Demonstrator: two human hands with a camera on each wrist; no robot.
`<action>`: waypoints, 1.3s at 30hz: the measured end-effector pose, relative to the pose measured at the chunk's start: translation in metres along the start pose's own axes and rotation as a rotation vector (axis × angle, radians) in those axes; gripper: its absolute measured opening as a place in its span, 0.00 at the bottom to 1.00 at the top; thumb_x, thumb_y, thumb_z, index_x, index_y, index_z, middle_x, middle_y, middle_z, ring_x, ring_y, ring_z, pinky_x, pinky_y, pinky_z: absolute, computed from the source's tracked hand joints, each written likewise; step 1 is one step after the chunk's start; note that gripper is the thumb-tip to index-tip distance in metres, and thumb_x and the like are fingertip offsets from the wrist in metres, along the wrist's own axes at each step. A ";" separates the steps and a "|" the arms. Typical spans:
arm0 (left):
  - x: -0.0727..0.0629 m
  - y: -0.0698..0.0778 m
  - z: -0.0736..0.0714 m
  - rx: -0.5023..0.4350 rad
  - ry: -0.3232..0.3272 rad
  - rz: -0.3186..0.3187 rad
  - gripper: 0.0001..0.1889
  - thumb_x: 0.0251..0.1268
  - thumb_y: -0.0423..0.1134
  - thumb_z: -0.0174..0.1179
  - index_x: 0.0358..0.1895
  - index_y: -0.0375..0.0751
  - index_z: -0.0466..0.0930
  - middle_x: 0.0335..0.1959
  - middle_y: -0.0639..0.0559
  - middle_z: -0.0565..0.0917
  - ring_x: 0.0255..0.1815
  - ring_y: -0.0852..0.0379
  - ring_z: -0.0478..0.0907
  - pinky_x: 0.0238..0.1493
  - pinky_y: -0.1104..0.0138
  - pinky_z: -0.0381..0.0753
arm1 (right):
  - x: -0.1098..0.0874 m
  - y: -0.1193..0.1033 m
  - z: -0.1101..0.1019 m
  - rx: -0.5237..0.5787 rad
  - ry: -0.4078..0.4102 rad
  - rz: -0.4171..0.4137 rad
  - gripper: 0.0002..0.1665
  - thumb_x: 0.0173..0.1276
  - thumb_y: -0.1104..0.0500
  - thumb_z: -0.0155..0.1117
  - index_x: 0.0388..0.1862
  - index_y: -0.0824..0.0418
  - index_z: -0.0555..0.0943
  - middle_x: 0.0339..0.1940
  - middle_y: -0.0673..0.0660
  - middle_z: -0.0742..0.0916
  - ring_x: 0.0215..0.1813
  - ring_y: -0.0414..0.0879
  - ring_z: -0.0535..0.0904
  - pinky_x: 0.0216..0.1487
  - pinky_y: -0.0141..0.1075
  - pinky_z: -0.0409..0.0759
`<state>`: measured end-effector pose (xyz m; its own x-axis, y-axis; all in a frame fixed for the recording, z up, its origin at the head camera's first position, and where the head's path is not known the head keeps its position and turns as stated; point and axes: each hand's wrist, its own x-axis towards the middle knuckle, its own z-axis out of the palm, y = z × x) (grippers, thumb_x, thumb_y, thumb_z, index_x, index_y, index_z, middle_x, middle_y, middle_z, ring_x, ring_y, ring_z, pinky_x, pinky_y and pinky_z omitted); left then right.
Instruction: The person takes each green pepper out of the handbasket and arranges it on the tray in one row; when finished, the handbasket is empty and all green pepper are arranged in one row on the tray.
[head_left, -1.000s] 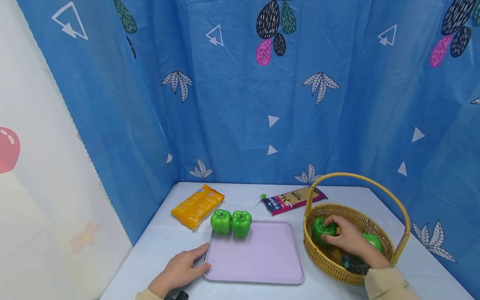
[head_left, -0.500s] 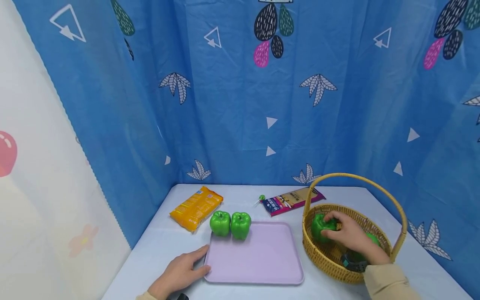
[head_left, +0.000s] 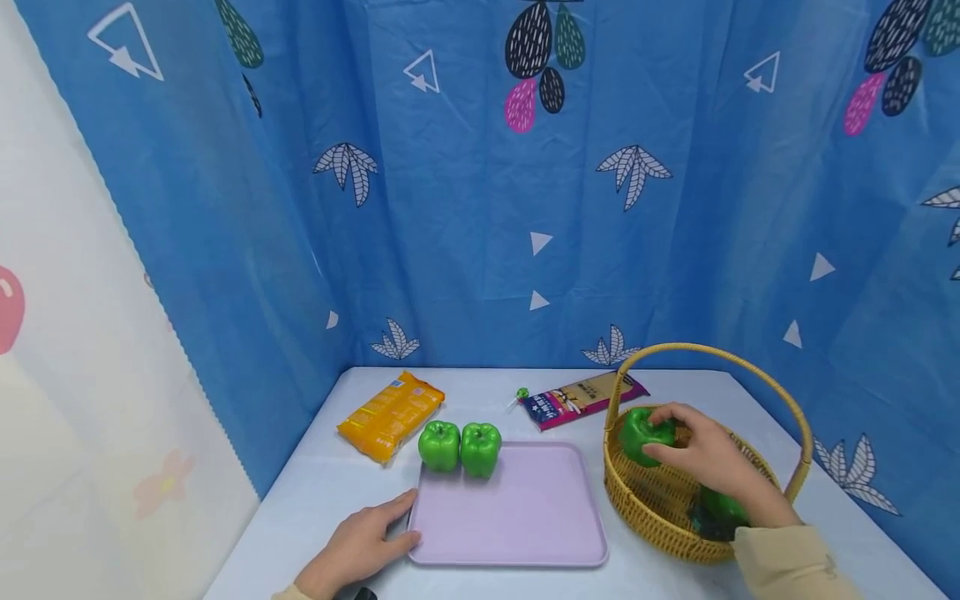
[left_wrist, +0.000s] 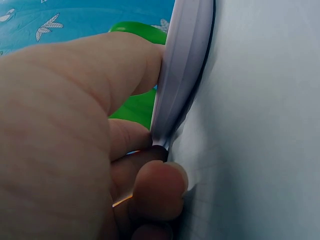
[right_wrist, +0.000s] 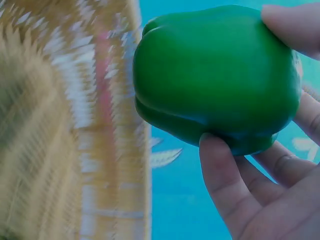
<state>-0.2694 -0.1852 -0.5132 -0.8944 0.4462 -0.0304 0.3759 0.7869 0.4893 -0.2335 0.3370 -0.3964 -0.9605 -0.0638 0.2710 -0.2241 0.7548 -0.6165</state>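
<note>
My right hand (head_left: 708, 458) grips a green bell pepper (head_left: 637, 437) between thumb and fingers, at the upper left part of a woven basket (head_left: 643, 518). In the right wrist view that pepper (right_wrist: 215, 75) appears raised beside the basket's blurred wall. Another green pepper (head_left: 722, 505) lies in the basket, partly covered by my wrist. With fairly straight fingers, my left hand (head_left: 356, 546) touches the left rim of a lilac tray (head_left: 525, 517); the left wrist view has its fingers against the tray's edge (left_wrist: 182, 70). Two green peppers (head_left: 480, 450) stand together at the tray's far left corner.
An orange packet (head_left: 392, 417) lies behind the tray on the left. Farther back are a small green lollipop (head_left: 522, 392) and a purple-and-tan packet (head_left: 581, 400). The basket's tall handle (head_left: 712, 348) arches over its opening. A blue curtain (head_left: 480, 208) hangs behind the white table.
My right hand has lifted the pepper upward from inside the basket toward its rim. The other pepper in the basket now sits nearer its front. My left hand stays at the tray.
</note>
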 end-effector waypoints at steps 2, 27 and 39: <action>0.000 -0.001 0.000 0.002 0.002 -0.001 0.43 0.67 0.69 0.59 0.76 0.43 0.70 0.73 0.50 0.77 0.70 0.43 0.76 0.68 0.44 0.78 | 0.001 -0.011 0.003 0.062 0.001 -0.049 0.25 0.67 0.48 0.75 0.56 0.58 0.79 0.58 0.62 0.82 0.48 0.51 0.81 0.39 0.35 0.86; 0.003 0.002 0.004 -0.003 -0.003 0.012 0.43 0.68 0.69 0.59 0.76 0.43 0.70 0.73 0.51 0.76 0.71 0.45 0.76 0.69 0.45 0.78 | 0.072 -0.052 0.150 0.106 -0.157 -0.093 0.20 0.59 0.53 0.80 0.47 0.52 0.82 0.51 0.53 0.85 0.46 0.46 0.77 0.43 0.37 0.81; 0.001 0.000 0.002 0.021 0.003 0.012 0.43 0.67 0.70 0.58 0.76 0.43 0.70 0.73 0.52 0.77 0.70 0.45 0.77 0.68 0.46 0.79 | 0.068 -0.052 0.158 0.143 -0.169 -0.091 0.22 0.61 0.52 0.79 0.51 0.52 0.81 0.56 0.54 0.85 0.59 0.54 0.80 0.58 0.53 0.85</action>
<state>-0.2702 -0.1843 -0.5147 -0.8907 0.4542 -0.0219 0.3915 0.7904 0.4711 -0.3133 0.1901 -0.4631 -0.9464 -0.2449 0.2104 -0.3210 0.6417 -0.6965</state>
